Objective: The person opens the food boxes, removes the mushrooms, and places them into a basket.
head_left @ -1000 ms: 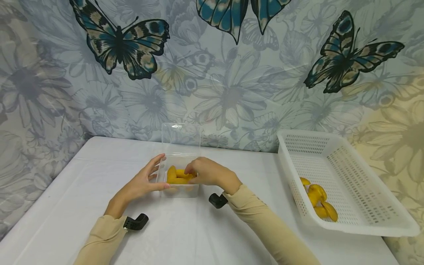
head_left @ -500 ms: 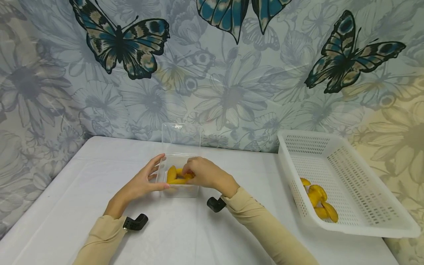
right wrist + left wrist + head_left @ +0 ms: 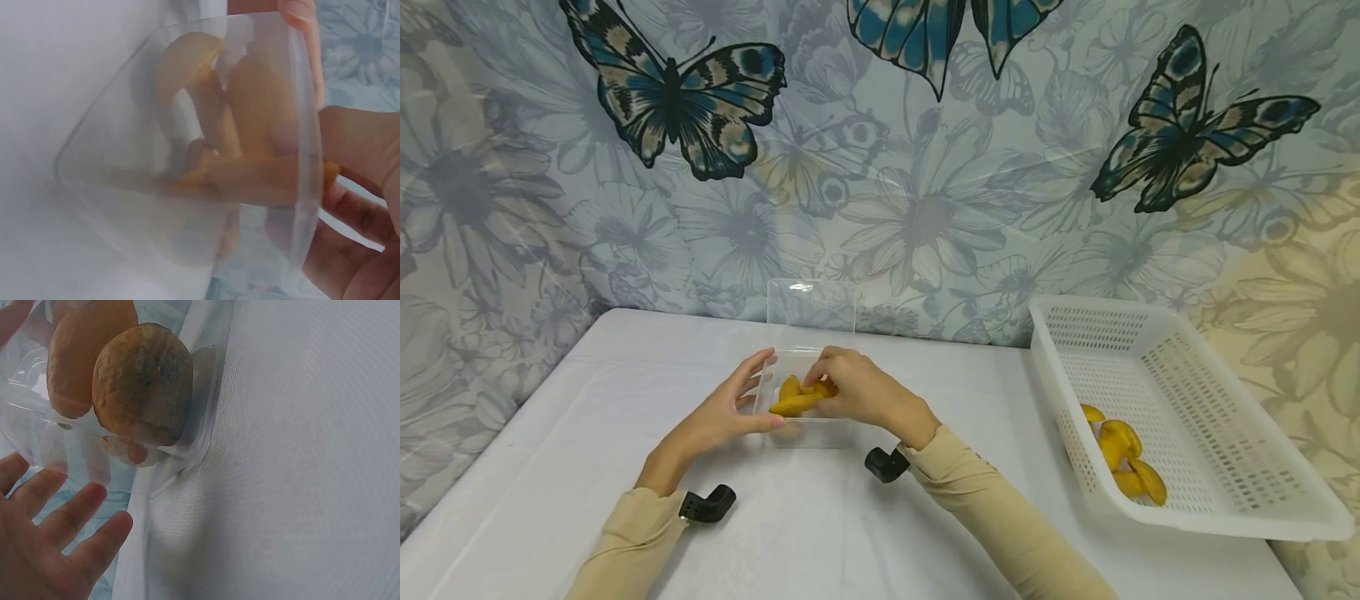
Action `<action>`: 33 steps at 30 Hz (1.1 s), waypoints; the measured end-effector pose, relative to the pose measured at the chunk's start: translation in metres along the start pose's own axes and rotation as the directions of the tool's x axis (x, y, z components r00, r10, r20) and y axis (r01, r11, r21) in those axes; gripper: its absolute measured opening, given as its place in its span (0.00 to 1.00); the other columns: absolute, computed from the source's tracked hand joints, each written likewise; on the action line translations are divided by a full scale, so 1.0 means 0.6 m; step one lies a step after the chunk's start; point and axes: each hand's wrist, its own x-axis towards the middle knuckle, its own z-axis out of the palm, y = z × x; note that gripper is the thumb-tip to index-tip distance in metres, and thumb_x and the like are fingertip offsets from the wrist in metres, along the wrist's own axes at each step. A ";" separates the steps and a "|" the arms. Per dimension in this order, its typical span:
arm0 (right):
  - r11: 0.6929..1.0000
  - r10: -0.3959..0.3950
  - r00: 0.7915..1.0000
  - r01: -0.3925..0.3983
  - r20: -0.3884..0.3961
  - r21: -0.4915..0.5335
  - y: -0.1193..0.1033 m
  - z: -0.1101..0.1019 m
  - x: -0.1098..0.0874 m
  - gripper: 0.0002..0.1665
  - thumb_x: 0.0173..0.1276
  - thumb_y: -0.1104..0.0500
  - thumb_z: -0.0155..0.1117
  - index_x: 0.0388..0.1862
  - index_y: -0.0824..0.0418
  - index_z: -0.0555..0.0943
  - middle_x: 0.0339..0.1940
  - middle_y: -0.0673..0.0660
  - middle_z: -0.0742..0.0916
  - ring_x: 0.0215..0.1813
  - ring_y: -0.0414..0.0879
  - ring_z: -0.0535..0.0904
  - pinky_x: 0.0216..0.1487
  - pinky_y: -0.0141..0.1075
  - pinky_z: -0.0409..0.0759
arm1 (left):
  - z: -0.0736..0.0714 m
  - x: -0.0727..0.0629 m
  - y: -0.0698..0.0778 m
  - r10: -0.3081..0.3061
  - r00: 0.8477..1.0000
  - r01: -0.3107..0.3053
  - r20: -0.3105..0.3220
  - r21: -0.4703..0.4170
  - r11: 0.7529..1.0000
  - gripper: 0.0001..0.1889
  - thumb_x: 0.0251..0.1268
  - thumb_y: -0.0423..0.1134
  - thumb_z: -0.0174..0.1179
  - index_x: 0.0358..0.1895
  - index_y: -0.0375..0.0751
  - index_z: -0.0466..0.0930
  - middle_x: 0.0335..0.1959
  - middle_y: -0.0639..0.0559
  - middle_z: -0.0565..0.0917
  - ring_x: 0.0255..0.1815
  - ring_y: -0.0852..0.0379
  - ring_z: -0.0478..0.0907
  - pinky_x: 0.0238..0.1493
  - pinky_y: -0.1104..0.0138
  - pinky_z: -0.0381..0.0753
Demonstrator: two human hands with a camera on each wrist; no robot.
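Observation:
A clear plastic box (image 3: 812, 435) with its lid raised holds several yellow, oblong, slightly curved pieces (image 3: 790, 387). My left hand (image 3: 718, 412) holds the box at its left side, thumb at the front rim and fingers spread along the wall. From the right, my right hand (image 3: 868, 392) reaches inside and pinches one yellow piece (image 3: 792, 406), which lies slantwise at the front, over the others. In the right wrist view, an end of that yellow piece (image 3: 331, 174) shows between thumb and fingers. Two rounded pieces (image 3: 144, 384) show through the plastic in the left wrist view.
At the right stands a large white perforated basket (image 3: 1210, 392), with several more yellow pieces (image 3: 1120, 442) in its near left corner. The transparent lid (image 3: 811, 308) stands up behind the box. A white cloth covers the table (image 3: 955, 500); a patterned curtain hangs behind.
The right hand has shifted slightly left and up inside the box, tilting the front yellow piece and moving it to the left. The left hand and the basket stay put.

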 end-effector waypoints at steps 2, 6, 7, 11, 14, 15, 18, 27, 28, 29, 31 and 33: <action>1.000 0.010 1.000 -0.009 -0.025 0.012 0.001 0.002 0.002 0.16 0.60 0.64 0.73 0.47 0.66 0.86 0.43 0.57 0.86 0.37 0.43 0.78 0.39 0.26 0.79 | -0.001 0.000 0.000 0.002 1.000 -0.002 0.002 -0.001 1.000 0.52 0.61 0.45 0.70 0.81 0.55 0.42 0.82 0.40 0.47 0.79 0.27 0.45 0.74 0.34 0.53; 0.999 0.042 0.998 -0.041 -0.050 0.018 0.004 0.009 0.008 0.16 0.65 0.64 0.69 0.51 0.68 0.84 0.44 0.58 0.87 0.37 0.43 0.77 0.38 0.28 0.78 | -0.001 0.001 -0.001 0.009 1.000 -0.009 0.003 -0.002 1.000 0.52 0.61 0.44 0.70 0.81 0.55 0.43 0.82 0.40 0.47 0.79 0.27 0.46 0.74 0.34 0.53; 0.999 0.047 0.998 -0.046 -0.049 0.018 0.005 0.011 0.010 0.16 0.66 0.63 0.68 0.52 0.68 0.84 0.44 0.58 0.87 0.37 0.43 0.77 0.38 0.28 0.78 | -0.001 0.001 -0.001 0.010 1.000 -0.010 0.003 -0.004 1.000 0.52 0.61 0.44 0.70 0.81 0.55 0.43 0.82 0.40 0.47 0.79 0.27 0.46 0.74 0.34 0.53; 0.998 0.050 0.999 -0.049 -0.020 0.040 0.008 0.015 0.014 0.20 0.65 0.61 0.70 0.54 0.69 0.83 0.47 0.59 0.88 0.37 0.43 0.79 0.38 0.26 0.79 | 0.000 0.000 -0.002 0.007 1.000 -0.007 0.000 -0.009 1.000 0.52 0.60 0.45 0.71 0.81 0.55 0.43 0.82 0.41 0.47 0.79 0.27 0.46 0.74 0.34 0.53; 0.997 0.037 0.999 -0.037 0.003 0.072 0.010 0.014 0.014 0.25 0.60 0.62 0.75 0.56 0.69 0.82 0.50 0.59 0.88 0.40 0.44 0.81 0.41 0.26 0.81 | -0.001 0.000 -0.002 0.007 1.000 -0.007 -0.003 -0.009 1.000 0.52 0.60 0.45 0.70 0.81 0.56 0.43 0.82 0.41 0.47 0.79 0.27 0.46 0.75 0.35 0.53; 0.996 0.033 0.999 -0.034 0.009 0.084 0.011 0.013 0.014 0.27 0.58 0.62 0.77 0.56 0.69 0.82 0.51 0.59 0.88 0.42 0.44 0.82 0.43 0.27 0.82 | -0.001 0.000 -0.002 0.009 1.000 -0.009 -0.004 -0.009 1.000 0.51 0.60 0.45 0.71 0.81 0.56 0.43 0.82 0.41 0.47 0.79 0.27 0.46 0.75 0.35 0.53; 0.994 0.020 1.000 -0.022 0.024 0.109 0.014 0.011 0.012 0.30 0.55 0.65 0.78 0.57 0.68 0.81 0.53 0.59 0.87 0.46 0.46 0.84 0.46 0.27 0.83 | -0.002 0.000 -0.001 0.014 1.000 -0.014 -0.004 -0.007 1.000 0.52 0.61 0.45 0.70 0.81 0.56 0.43 0.82 0.41 0.47 0.79 0.27 0.46 0.75 0.35 0.53; 0.986 0.002 1.000 -0.002 -0.002 0.169 0.017 0.007 0.002 0.32 0.54 0.64 0.79 0.59 0.69 0.80 0.55 0.60 0.86 0.49 0.51 0.87 0.48 0.34 0.87 | 0.001 -0.002 -0.002 0.012 1.000 -0.012 -0.004 -0.017 1.000 0.52 0.61 0.44 0.70 0.81 0.54 0.43 0.82 0.40 0.47 0.79 0.27 0.46 0.75 0.34 0.53; 0.984 0.010 1.000 -0.008 -0.010 0.175 0.017 0.004 0.000 0.33 0.54 0.63 0.79 0.59 0.68 0.80 0.55 0.60 0.86 0.49 0.51 0.87 0.48 0.35 0.87 | 0.002 -0.001 -0.002 0.011 1.000 -0.011 -0.003 -0.017 1.000 0.52 0.61 0.44 0.70 0.81 0.54 0.43 0.82 0.40 0.47 0.79 0.27 0.46 0.75 0.34 0.53; 0.983 0.017 1.000 -0.013 -0.020 0.182 0.017 0.002 -0.003 0.33 0.54 0.63 0.79 0.59 0.67 0.80 0.55 0.60 0.86 0.49 0.51 0.87 0.48 0.35 0.87 | 0.002 -0.001 -0.002 0.011 1.000 -0.011 -0.003 -0.014 1.000 0.52 0.60 0.44 0.70 0.81 0.53 0.43 0.82 0.40 0.47 0.79 0.27 0.46 0.75 0.34 0.53; 0.980 0.024 0.999 -0.015 -0.039 0.198 0.019 -0.003 -0.008 0.33 0.53 0.63 0.80 0.59 0.66 0.80 0.56 0.59 0.86 0.50 0.51 0.87 0.50 0.37 0.87 | 0.001 -0.001 -0.001 0.009 1.000 -0.009 -0.004 -0.010 1.000 0.52 0.60 0.44 0.71 0.81 0.53 0.43 0.82 0.40 0.47 0.79 0.27 0.46 0.75 0.34 0.53; 0.980 0.022 0.998 -0.010 -0.060 0.199 0.021 -0.010 -0.014 0.33 0.53 0.63 0.79 0.59 0.66 0.80 0.56 0.59 0.86 0.49 0.50 0.87 0.51 0.38 0.87 | 0.001 0.000 -0.001 0.007 1.000 -0.007 -0.006 -0.006 1.000 0.52 0.60 0.44 0.71 0.81 0.53 0.43 0.82 0.40 0.47 0.79 0.27 0.47 0.74 0.34 0.54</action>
